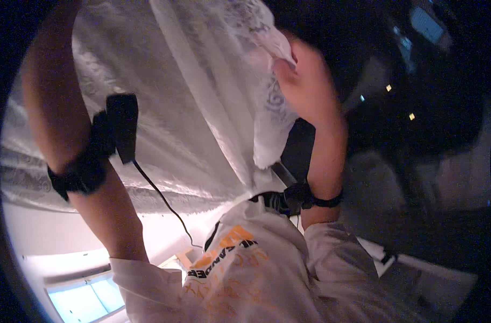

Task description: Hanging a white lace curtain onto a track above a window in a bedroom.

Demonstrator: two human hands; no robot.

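The single head-worn fisheye looks down (its corners dark) from close above the person's shirt (288, 280).

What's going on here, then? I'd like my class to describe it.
A person in a white printed shirt has a pale patterned cloth spread up in front of them. Their right hand has a piece of it pinched in its grip, a little blurred. The left forearm reaches up past the cloth, but the left hand is out of view. A black strap circles that arm, with a cable nearby.
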